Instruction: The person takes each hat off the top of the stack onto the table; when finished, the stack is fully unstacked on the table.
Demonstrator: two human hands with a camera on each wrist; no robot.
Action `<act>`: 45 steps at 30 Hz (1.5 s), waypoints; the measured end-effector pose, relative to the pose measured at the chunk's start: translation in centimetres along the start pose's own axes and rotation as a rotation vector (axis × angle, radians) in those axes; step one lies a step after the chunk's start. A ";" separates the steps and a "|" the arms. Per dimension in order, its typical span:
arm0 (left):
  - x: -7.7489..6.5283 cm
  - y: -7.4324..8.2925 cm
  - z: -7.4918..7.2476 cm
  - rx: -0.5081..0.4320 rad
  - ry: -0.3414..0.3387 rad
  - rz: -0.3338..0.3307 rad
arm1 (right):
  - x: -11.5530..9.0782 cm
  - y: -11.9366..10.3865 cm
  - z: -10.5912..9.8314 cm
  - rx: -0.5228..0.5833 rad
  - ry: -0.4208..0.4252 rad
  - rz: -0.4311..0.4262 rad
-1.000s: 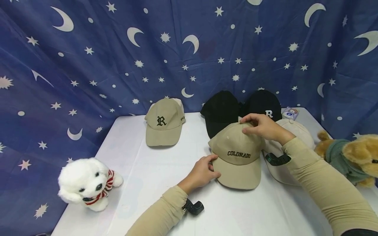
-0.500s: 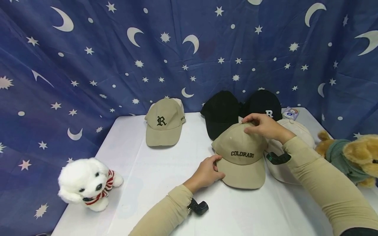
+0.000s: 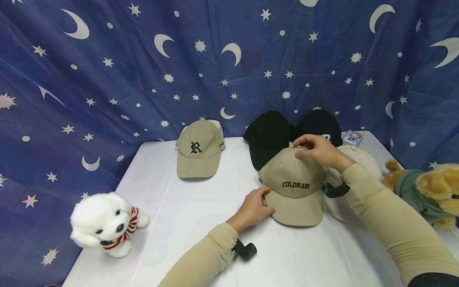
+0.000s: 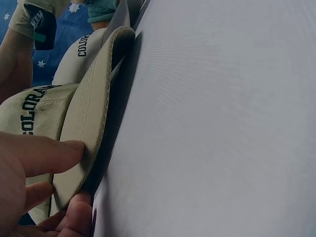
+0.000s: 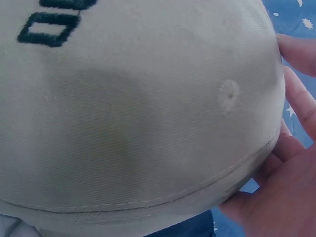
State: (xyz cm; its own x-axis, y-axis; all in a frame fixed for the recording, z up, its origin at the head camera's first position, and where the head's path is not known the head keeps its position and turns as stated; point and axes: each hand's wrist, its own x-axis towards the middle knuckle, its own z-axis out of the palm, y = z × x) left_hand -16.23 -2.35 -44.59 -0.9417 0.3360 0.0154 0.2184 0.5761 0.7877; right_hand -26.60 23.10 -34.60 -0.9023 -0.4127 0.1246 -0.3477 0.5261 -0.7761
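A khaki baseball cap [image 3: 295,167] with COLORADO embroidered on its front stands right of the table's middle, brim toward me. My left hand [image 3: 252,209] pinches the left edge of its brim; in the left wrist view the thumb lies on top of the brim [image 4: 91,116] with fingers underneath. At the top of the crown, my right hand [image 3: 322,150] grips the fabric between thumb and fingers. The right wrist view is filled by the crown [image 5: 148,123], the fingers [image 5: 301,94] around its edge. An off-white cap [image 3: 362,159] stands just right, partly hidden by my right arm.
Behind are a black cap [image 3: 269,129] and a dark cap [image 3: 317,123] with a white letter. A beige cap [image 3: 199,139] stands back left, overlapping a whitish one. A white plush dog [image 3: 104,217] sits left, a brown plush dog [image 3: 430,191] right, a small package [image 3: 353,138] behind.
Both hands have shifted the khaki cap slightly to the right, then a little back. The left hand travelled with the brim; the right hand stayed on the crown. The other caps stand unchanged.
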 end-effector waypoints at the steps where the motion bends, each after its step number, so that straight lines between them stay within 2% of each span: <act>1: 0.0 0.0 0.0 0.003 0.005 0.002 | 0.1 0.0 0.0 0.000 0.001 0.001; 10: 0.0 0.0 0.0 -0.023 0.016 -0.031 | 0.6 -0.2 0.3 0.009 0.020 -0.013; 22: 0.2 0.2 0.2 -0.020 0.018 -0.021 | 0.2 -0.3 0.2 0.005 0.045 0.006; 31: 0.5 0.5 0.4 -0.009 0.014 -0.006 | -0.8 0.5 -0.2 -0.005 0.051 0.095; 40: 0.5 0.6 0.9 0.024 0.040 -0.007 | -1.8 1.3 -0.7 -0.082 0.103 0.087; 45: 0.4 1.1 1.1 0.048 0.049 -0.014 | -2.2 1.2 -0.7 -0.073 0.111 0.075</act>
State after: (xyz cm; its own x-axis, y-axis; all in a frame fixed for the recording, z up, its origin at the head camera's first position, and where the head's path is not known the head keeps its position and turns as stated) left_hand -16.09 -0.81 -44.41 -0.9559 0.2915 0.0356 0.2161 0.6161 0.7574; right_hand -25.19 25.16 -35.40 -0.9476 -0.2876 0.1388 -0.2923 0.6064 -0.7395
